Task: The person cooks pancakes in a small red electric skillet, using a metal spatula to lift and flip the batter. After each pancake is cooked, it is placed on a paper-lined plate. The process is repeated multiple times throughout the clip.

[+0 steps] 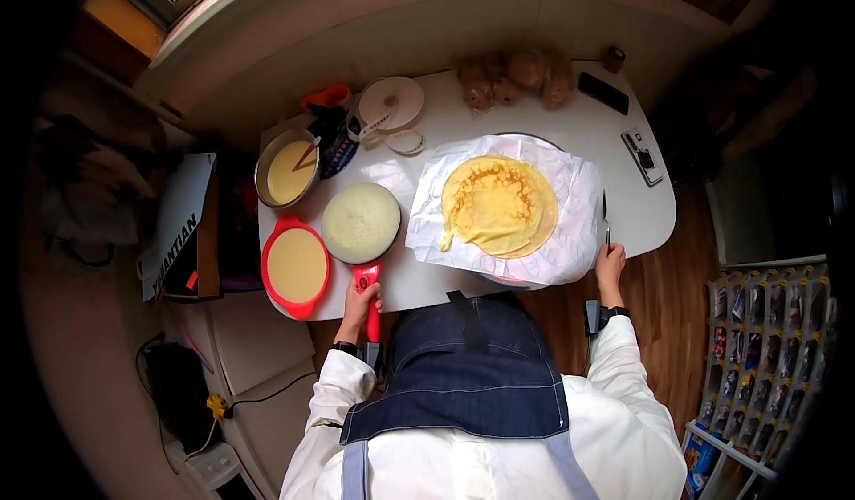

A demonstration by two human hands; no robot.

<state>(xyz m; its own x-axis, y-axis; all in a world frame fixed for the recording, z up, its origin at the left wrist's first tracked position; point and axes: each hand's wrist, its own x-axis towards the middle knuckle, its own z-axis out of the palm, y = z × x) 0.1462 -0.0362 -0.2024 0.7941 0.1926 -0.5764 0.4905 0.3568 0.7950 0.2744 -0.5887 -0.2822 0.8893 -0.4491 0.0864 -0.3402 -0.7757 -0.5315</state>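
My left hand (363, 301) is closed on the red handle of a round crepe maker (361, 223), whose top bears a thin pale layer of batter. To its left sits a red dish of batter (296, 265). Behind that dish, a metal bowl (260, 179) holds more batter and a pinkish utensil. In my right hand (610, 267) is a slim utensil with a dark blade (604, 206), beside the paper's right edge. Overlapping cooked crepes (499, 206) lie on crumpled white paper (427, 226), spread over a round object mostly hidden beneath it.
On the white table (427, 293), a ribbon roll (393, 102), an orange object (327, 95) and bagged round items (514, 79) stand at the back. Two phones, one black (603, 92) and one in a decorated case (642, 157), lie at the right. A cardboard box (209, 233) stands at the left.
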